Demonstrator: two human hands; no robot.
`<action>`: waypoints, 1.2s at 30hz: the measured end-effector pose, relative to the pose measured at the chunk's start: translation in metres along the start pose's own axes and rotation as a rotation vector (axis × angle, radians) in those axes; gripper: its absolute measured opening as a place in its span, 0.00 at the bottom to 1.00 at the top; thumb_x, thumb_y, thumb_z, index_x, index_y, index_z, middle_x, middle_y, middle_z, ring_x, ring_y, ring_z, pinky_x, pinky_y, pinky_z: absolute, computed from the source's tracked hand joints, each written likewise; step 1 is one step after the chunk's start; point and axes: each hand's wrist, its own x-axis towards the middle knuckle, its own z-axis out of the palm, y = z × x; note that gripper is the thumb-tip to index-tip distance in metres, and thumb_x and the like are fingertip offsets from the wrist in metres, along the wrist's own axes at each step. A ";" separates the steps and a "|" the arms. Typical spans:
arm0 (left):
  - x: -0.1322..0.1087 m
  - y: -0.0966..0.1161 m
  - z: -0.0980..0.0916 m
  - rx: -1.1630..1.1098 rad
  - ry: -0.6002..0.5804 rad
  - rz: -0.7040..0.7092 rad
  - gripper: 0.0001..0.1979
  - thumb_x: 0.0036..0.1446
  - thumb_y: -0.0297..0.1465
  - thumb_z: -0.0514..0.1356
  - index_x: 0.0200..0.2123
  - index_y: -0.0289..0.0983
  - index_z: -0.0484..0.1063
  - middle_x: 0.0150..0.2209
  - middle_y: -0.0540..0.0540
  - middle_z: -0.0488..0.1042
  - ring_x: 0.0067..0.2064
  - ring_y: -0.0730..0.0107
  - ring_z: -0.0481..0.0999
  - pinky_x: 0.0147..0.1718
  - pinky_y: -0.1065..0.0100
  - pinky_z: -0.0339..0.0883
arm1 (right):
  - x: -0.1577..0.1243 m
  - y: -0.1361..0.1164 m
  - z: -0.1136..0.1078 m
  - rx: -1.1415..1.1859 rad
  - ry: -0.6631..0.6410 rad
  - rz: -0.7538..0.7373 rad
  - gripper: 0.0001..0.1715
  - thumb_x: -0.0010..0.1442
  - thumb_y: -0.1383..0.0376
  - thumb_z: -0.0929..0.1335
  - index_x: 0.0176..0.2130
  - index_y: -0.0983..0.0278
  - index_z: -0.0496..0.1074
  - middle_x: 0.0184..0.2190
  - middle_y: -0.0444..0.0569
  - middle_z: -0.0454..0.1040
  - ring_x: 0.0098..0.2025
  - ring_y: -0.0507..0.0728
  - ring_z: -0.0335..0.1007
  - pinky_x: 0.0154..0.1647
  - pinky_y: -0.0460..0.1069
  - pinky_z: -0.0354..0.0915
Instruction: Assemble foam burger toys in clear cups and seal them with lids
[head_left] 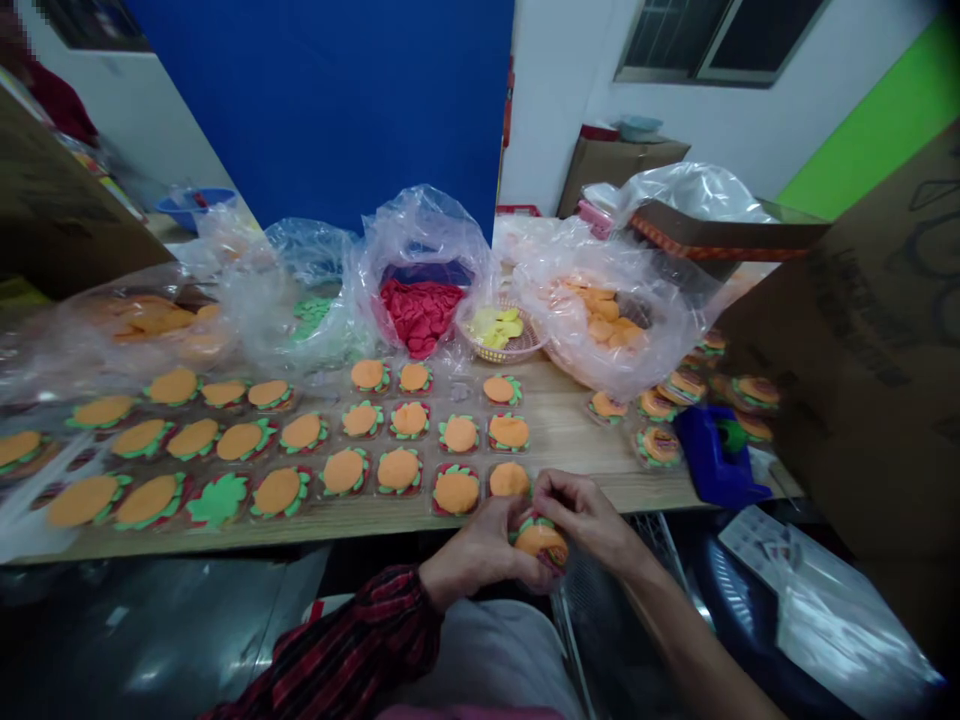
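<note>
My left hand [484, 550] is wrapped round a packed toy burger [541, 543] with an orange top, green frill and a label, held just in front of the table's front edge. At the upper side of that burger, my right hand [576, 508] has its fingers pinched together; whatever lies between the fingertips is too small to make out. Rows of orange-topped burgers in clear trays [399, 469] stand on the wooden table [574, 440] beyond and to the left. One tray shows a green leaf piece [218, 499] on top.
Behind the rows stand plastic bags of red pieces [421, 310] and orange pieces [604, 315], with a basket of yellow pieces [496, 328] between them. A blue tape dispenser [712, 460] and labelled burgers [658, 445] are at the right. Large cardboard boxes [847, 350] flank the table.
</note>
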 end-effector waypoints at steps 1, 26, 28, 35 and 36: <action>0.000 -0.001 -0.001 -0.001 0.053 -0.006 0.21 0.30 0.24 0.68 0.33 0.31 0.69 0.30 0.49 0.70 0.32 0.72 0.68 0.30 0.72 0.61 | 0.000 0.005 0.002 0.044 0.067 -0.016 0.17 0.51 0.56 0.69 0.23 0.65 0.65 0.21 0.41 0.61 0.25 0.49 0.55 0.25 0.44 0.54; 0.004 -0.007 -0.002 0.444 0.109 -0.026 0.16 0.30 0.33 0.66 0.17 0.35 0.60 0.17 0.58 0.52 0.20 0.82 0.49 0.18 0.73 0.39 | -0.013 0.007 0.003 -0.266 -0.021 -0.083 0.10 0.57 0.62 0.64 0.26 0.65 0.64 0.23 0.42 0.63 0.28 0.51 0.58 0.29 0.45 0.56; 0.005 -0.008 -0.003 0.448 0.102 -0.024 0.16 0.30 0.34 0.67 0.17 0.35 0.60 0.17 0.58 0.51 0.21 0.82 0.48 0.18 0.73 0.39 | -0.016 0.008 0.003 -0.300 -0.009 -0.113 0.10 0.57 0.63 0.64 0.26 0.65 0.64 0.23 0.42 0.63 0.28 0.51 0.58 0.30 0.46 0.56; 0.006 -0.018 -0.002 0.327 0.030 -0.027 0.13 0.30 0.32 0.67 0.21 0.31 0.69 0.18 0.56 0.56 0.22 0.81 0.52 0.20 0.73 0.43 | -0.022 0.014 0.007 -0.290 0.057 -0.130 0.12 0.59 0.64 0.63 0.25 0.64 0.63 0.23 0.42 0.62 0.29 0.51 0.58 0.30 0.45 0.55; 0.006 -0.018 -0.002 0.317 0.025 -0.031 0.13 0.30 0.31 0.66 0.20 0.32 0.68 0.18 0.56 0.56 0.22 0.81 0.52 0.20 0.73 0.44 | -0.023 0.016 0.009 -0.269 0.070 -0.128 0.13 0.59 0.63 0.63 0.24 0.64 0.63 0.23 0.42 0.62 0.28 0.51 0.58 0.30 0.45 0.55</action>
